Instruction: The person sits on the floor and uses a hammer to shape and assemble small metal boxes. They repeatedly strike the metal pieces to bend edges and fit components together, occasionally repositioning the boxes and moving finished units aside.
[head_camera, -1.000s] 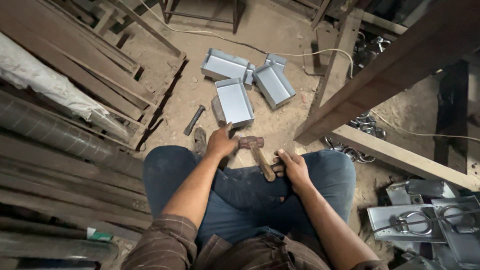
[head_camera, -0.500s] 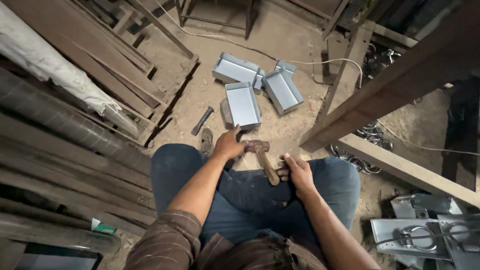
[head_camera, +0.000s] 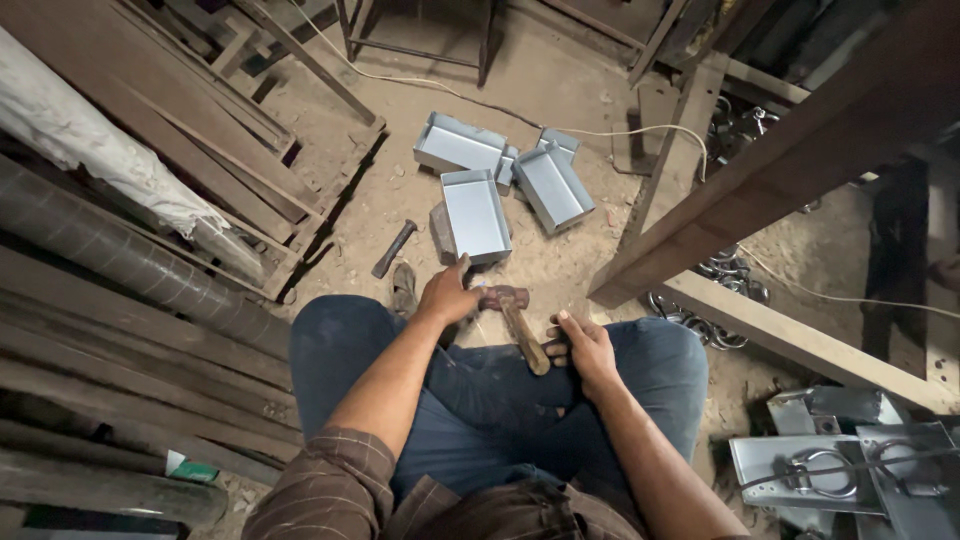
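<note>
The left hand (head_camera: 447, 293) hides part of the hammer (head_camera: 516, 318) head, fingers curled loosely over it; the right hand (head_camera: 583, 347) is closed around the wooden handle, between the knees. Ahead on the dirt floor (head_camera: 560, 90) lie empty grey metal trays (head_camera: 476, 212), a chisel (head_camera: 394, 248) just beside them

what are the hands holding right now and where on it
The right hand grips the hammer at the lower end of its wooden handle. The left hand rests by the hammer head; a grip there cannot be told.
</note>
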